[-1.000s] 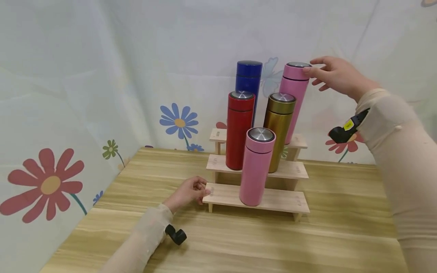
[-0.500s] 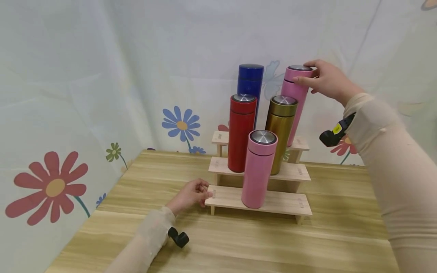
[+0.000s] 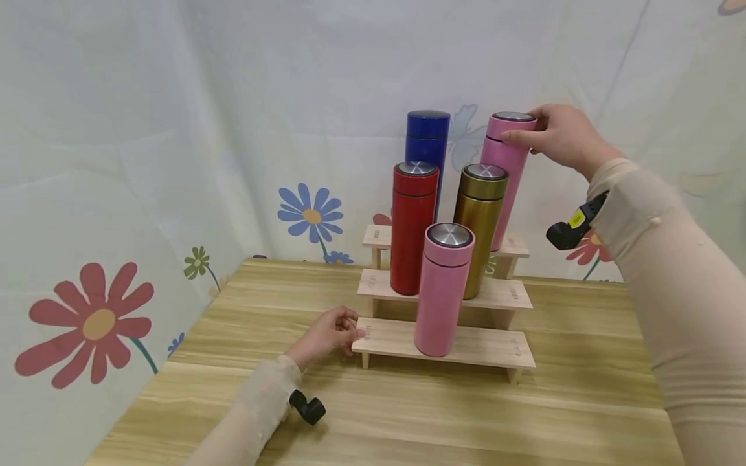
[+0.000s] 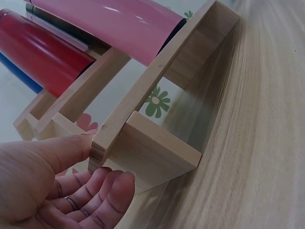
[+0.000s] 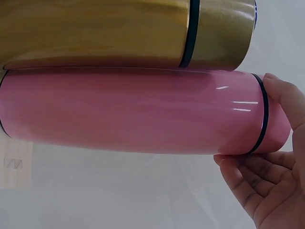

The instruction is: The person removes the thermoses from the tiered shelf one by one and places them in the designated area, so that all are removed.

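Flask, rear pink point(image 5: 136, 112), stands at the right of the stand's point(image 3: 489, 343) top step, its cap clasped by the right grip point(image 3: 566, 136). Right wrist view shows fingers opposite the thumb; head view partly hides them. Left grip point(image 3: 324, 335) pinches the front step's left edge, fingers curled below. Counter point(image 3: 419, 414) extends forward and sideways.

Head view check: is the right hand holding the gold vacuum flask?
No, the right hand grips the rear pink vacuum flask near its top.
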Motion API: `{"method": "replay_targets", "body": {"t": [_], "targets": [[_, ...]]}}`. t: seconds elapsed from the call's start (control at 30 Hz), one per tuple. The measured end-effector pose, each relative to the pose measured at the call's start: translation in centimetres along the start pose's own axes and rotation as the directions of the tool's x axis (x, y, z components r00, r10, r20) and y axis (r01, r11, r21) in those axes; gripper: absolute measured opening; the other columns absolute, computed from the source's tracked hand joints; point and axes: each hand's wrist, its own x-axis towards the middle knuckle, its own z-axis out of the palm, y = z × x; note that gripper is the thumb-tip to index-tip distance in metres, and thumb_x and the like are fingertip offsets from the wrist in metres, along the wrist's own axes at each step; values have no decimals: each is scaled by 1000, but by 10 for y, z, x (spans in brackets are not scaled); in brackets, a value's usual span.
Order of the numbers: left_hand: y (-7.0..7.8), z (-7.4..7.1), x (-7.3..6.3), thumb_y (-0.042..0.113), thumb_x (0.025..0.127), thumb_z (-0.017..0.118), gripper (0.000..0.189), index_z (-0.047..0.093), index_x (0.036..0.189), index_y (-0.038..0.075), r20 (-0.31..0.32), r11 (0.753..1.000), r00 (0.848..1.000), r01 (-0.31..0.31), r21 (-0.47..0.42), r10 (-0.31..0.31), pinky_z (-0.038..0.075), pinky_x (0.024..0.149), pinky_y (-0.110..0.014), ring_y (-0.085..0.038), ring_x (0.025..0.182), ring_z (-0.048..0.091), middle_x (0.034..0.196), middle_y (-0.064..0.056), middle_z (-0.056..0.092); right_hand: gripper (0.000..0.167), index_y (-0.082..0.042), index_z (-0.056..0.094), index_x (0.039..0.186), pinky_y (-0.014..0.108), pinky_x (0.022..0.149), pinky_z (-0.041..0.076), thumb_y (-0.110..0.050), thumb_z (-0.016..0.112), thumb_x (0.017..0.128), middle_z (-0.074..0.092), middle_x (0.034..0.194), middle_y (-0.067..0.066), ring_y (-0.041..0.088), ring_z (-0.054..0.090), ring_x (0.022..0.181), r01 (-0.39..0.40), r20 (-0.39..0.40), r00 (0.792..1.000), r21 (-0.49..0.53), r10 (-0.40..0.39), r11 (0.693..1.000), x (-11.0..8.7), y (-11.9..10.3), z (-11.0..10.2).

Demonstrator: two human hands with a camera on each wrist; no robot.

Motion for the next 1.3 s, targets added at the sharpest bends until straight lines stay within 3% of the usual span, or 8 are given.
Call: {"method": "replay_targets", "body": {"t": [0.17, 0.43, 0.83, 1.03, 1.2, 1.3], "targets": [[1, 0, -1, 11, 91, 66, 41, 48, 121, -12, -4, 1000, 1000, 5, -5, -5, 58, 59, -33, -13, 57, 57, 86, -9, 59, 79, 6, 40, 138, 55, 94, 43, -57, 52, 91, 51, 126, 27, 39, 52, 110, 1, -10, 1000, -6, -1, 1000, -1, 0, -2], [-2, -1, -2, 11, 91, 66, 41, 49, 120, -11, -2, 1000, 1000, 13, 1, -13, 57, 58, -32, -13, 57, 56, 85, -9, 59, 79, 8, 40, 138, 42, 83, 44, -54, 56, 90, 51, 126, 27, 35, 51, 107, -3, -50, 999, -47, 0, 999, -5, 5, -12], [-2, -10, -9, 12, 92, 65, 43, 47, 123, -12, 14, 1000, 1000, 14, 0, -14, 56, 60, -31, -13, 58, 58, 86, -8, 59, 80, 8, 39, 139, 25, 68, 37, -52, 57, 89, 49, 125, 26, 33, 45, 102, -61, -124, 991, -94, 49, 994, -16, 16, -39], [-3, -14, -10, 13, 92, 65, 44, 47, 123, -11, 11, 1000, 1000, 19, 2, -19, 56, 60, -30, -13, 58, 58, 86, -8, 59, 79, 7, 41, 138, 18, 61, 37, -53, 59, 89, 51, 120, 22, 23, 47, 88, -89, -135, 988, -92, 76, 992, -22, 27, -49], [-5, -15, -10, 14, 91, 66, 44, 47, 122, -12, 8, 1000, 1000, 19, 0, -19, 56, 59, -30, -13, 58, 58, 85, -7, 58, 76, 8, 45, 134, 18, 60, 38, -51, 60, 89, 55, 109, 21, 6, 48, 70, -109, -134, 986, -89, 97, 990, -30, 42, -52], [-6, -16, -11, 14, 91, 66, 44, 47, 121, -11, 3, 1000, 1000, 20, 5, -20, 57, 59, -31, -13, 58, 58, 84, -7, 58, 76, 9, 45, 133, 21, 61, 38, -51, 60, 89, 56, 104, 21, 2, 48, 67, -119, -123, 987, -92, 107, 989, -36, 52, -52]]}}
